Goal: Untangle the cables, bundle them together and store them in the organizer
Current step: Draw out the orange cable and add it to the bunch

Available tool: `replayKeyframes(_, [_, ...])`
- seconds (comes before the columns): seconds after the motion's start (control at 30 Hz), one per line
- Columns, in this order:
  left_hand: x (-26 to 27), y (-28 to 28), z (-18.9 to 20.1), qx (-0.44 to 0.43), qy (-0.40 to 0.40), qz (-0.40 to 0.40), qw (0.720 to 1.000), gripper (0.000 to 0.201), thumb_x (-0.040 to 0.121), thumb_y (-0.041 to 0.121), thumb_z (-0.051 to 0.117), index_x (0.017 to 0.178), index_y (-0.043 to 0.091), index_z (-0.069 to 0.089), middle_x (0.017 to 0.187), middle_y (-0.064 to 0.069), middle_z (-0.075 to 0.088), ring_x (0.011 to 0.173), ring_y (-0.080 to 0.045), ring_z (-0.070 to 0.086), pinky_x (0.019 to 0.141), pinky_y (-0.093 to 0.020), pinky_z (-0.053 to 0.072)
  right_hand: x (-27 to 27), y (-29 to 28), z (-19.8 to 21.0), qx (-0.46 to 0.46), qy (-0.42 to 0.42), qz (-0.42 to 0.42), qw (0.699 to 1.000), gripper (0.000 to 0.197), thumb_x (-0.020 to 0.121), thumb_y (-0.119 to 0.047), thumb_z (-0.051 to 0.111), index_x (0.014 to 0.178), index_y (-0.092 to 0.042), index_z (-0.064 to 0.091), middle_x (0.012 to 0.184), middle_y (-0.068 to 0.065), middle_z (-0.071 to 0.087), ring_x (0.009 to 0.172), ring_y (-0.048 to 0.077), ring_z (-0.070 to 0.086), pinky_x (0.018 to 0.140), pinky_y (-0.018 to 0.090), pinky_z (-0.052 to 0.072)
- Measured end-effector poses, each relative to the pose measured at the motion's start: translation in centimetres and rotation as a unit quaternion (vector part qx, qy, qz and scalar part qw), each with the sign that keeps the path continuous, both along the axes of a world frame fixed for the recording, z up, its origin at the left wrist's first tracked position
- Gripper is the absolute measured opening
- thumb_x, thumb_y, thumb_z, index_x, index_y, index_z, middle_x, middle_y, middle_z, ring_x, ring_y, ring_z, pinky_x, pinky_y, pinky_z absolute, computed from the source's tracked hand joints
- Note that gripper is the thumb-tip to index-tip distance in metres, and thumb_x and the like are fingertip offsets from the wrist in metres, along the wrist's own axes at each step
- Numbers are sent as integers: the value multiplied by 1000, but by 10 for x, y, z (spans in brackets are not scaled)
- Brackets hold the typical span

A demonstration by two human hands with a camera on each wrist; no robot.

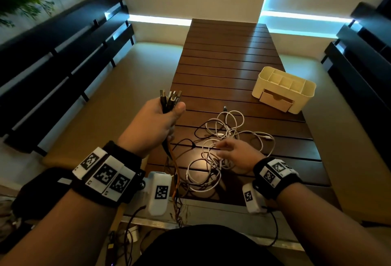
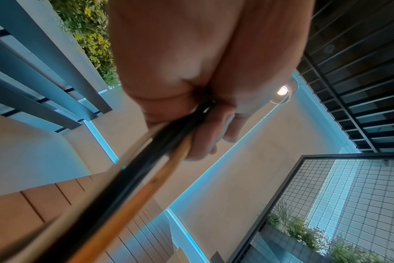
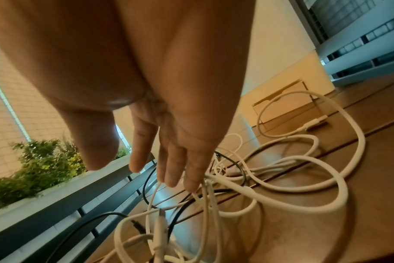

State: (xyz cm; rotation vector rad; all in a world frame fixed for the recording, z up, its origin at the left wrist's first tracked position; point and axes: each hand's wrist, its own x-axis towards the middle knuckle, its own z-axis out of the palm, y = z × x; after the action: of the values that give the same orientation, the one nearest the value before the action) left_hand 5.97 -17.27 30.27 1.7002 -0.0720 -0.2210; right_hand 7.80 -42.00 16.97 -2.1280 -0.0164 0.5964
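My left hand is raised over the table's left edge and grips a bunch of cable ends, their plugs sticking up above the fist. The black, white and orange cords run down from that fist toward my body. A tangle of white and black cables lies on the slatted wooden table. My right hand hovers low over the tangle with fingers straight, its fingertips touching thin white cords. The cream organizer with a small drawer stands at the right of the table.
Cushioned benches with dark slatted backs flank the table on both sides. A loose plug lies on the table beyond the tangle. Other wires hang below the table's near edge.
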Motion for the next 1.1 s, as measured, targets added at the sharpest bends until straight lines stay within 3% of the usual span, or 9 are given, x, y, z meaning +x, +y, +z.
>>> replayKeyframes(0.07, [2, -4, 0, -2, 0, 3, 1000, 43, 101, 29, 51, 115, -12, 46, 58, -1, 32, 46, -15, 31, 49, -29, 39, 2, -2, 3, 13, -33, -3, 999, 12, 95, -27, 63, 107, -27, 65, 108, -11, 65, 100, 3, 62, 82, 21, 48])
replayKeyframes(0.23, [4, -12, -3, -3, 1, 9, 1000, 42, 102, 29, 50, 115, -11, 47, 58, 0, 31, 47, -14, 31, 47, -26, 39, 16, -9, 6, 40, -129, -106, 985, 12, 95, -28, 61, 87, -21, 67, 86, 2, 71, 78, 19, 66, 78, 42, 56])
replayKeyframes(0.33, [4, -17, -4, -5, -6, 16, 1000, 40, 102, 27, 50, 113, -12, 46, 58, 0, 28, 47, -14, 29, 46, -26, 38, 32, -14, 9, 57, -169, -177, 968, 11, 94, -29, 62, 86, -22, 67, 84, 1, 70, 75, 20, 65, 70, 39, 57])
replayKeyframes(0.53, [3, -23, -8, -6, -9, 31, 999, 41, 100, 29, 52, 112, -10, 47, 58, 0, 32, 45, -13, 32, 48, -27, 40, 84, -30, 7, 95, -147, -261, 949, 8, 90, -27, 65, 83, -23, 67, 88, 3, 72, 82, 21, 67, 79, 44, 58])
replayKeyframes(0.67, [1, -27, -8, -1, -14, 58, 998, 44, 100, 28, 52, 111, -13, 47, 57, 0, 33, 46, -14, 34, 46, -25, 41, 116, -38, -5, 93, -91, -241, 962, 6, 89, -21, 68, 84, -18, 68, 82, 4, 70, 72, 19, 64, 74, 39, 57])
replayKeyframes(0.77, [2, -28, -9, 10, -11, 81, 997, 42, 100, 29, 53, 110, -12, 48, 60, -2, 35, 48, -15, 35, 47, -25, 41, 134, -39, -17, 78, -26, -194, 977, 10, 92, -7, 64, 83, -10, 64, 83, 12, 67, 65, 17, 61, 59, 27, 50])
replayKeyframes(0.9, [3, -30, -11, 20, -11, 105, 994, 26, 100, 29, 54, 91, 5, 48, 59, -3, 35, 47, -15, 35, 48, -27, 41, 150, -38, -25, 53, 19, -140, 989, 17, 93, 6, 57, 79, -3, 62, 72, 14, 62, 51, 17, 60, 43, 22, 49])
replayKeyframes(1.03, [4, -38, -16, 36, -15, 151, 988, 24, 100, 27, 54, 101, 3, 53, 54, 3, 36, 45, -12, 36, 46, -25, 41, 166, -37, -42, -51, 12, -66, 996, 22, 89, -5, 65, 72, -19, 61, 78, 7, 66, 76, 22, 65, 81, 40, 61])
replayKeyframes(1.1, [4, -41, -20, 44, -18, 164, 985, 24, 100, 27, 53, 104, 3, 55, 56, 1, 36, 46, -12, 35, 46, -25, 42, 170, -35, -50, -85, 25, -46, 995, 22, 88, -14, 67, 69, -22, 60, 77, 4, 66, 77, 21, 66, 83, 41, 60])
